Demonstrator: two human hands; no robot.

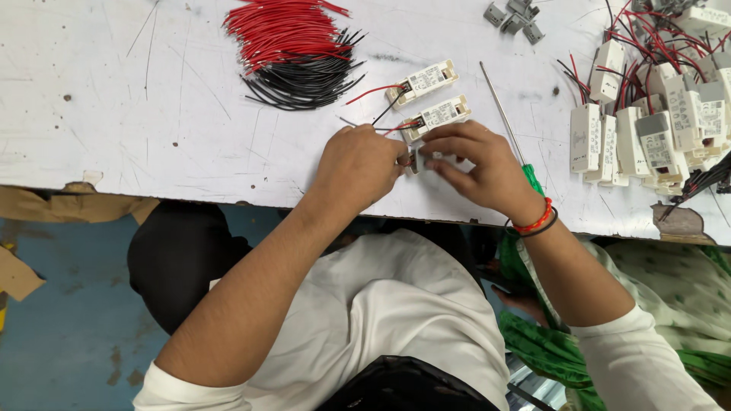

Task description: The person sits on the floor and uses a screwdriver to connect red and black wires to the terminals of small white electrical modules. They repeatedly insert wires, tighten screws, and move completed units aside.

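Both forearms angle in over the table edge [190,179]; left hand [358,167] curled, right hand [476,167] fingers together, both pinching a small white module [418,158].

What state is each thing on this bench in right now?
Left hand: closed on a small white module.
Right hand: fingers on the same module.
Two white modules: lying flat, wired.
Wire bundle: loose, red over black.
Screwdriver: lying flat, unheld.
Module pile: heaped, wired.
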